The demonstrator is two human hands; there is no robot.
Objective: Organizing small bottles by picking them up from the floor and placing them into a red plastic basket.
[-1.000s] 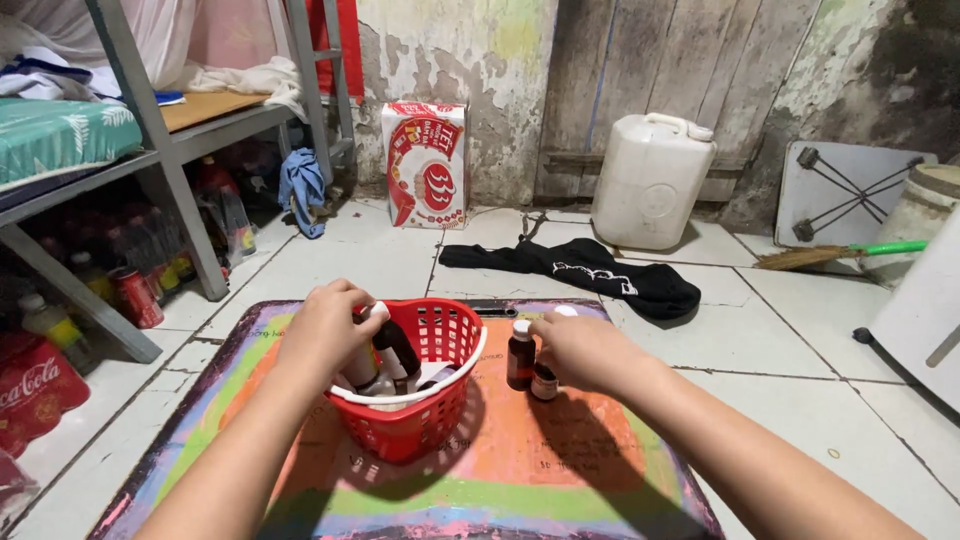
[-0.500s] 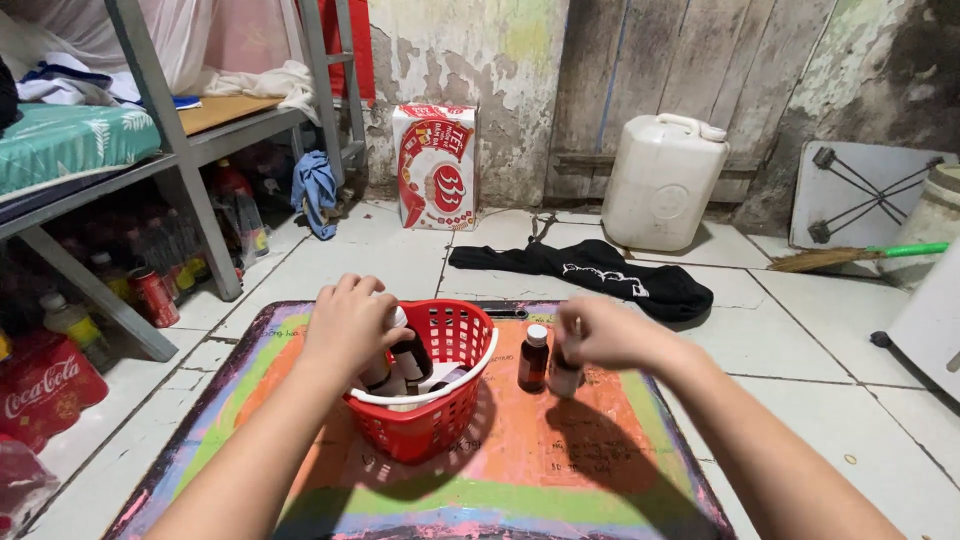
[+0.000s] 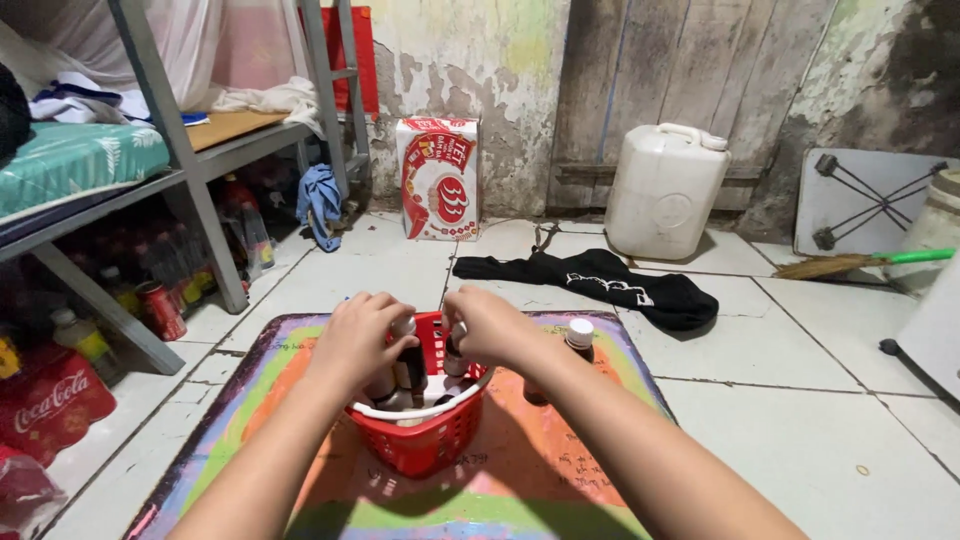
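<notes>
A red plastic basket (image 3: 425,440) sits on a painted, many-coloured board (image 3: 520,470) on the tiled floor, and both hands are over its rim: the left hand (image 3: 358,338) has its fingers curled closed around a dark bottle with a white cap (image 3: 408,352) standing in the basket, while the right hand (image 3: 488,327) closes its fingers on another small dark bottle (image 3: 453,358) above the basket's middle. Just beside the basket, behind the right forearm, a brown bottle with a white cap (image 3: 577,336) stands upright on the board. Farther off lie a black cloth (image 3: 600,278) on the tiles, then a red and white carton (image 3: 438,180) and a white jerrycan (image 3: 663,192) against the peeling wall, with a metal bed frame (image 3: 170,120) at the left
</notes>
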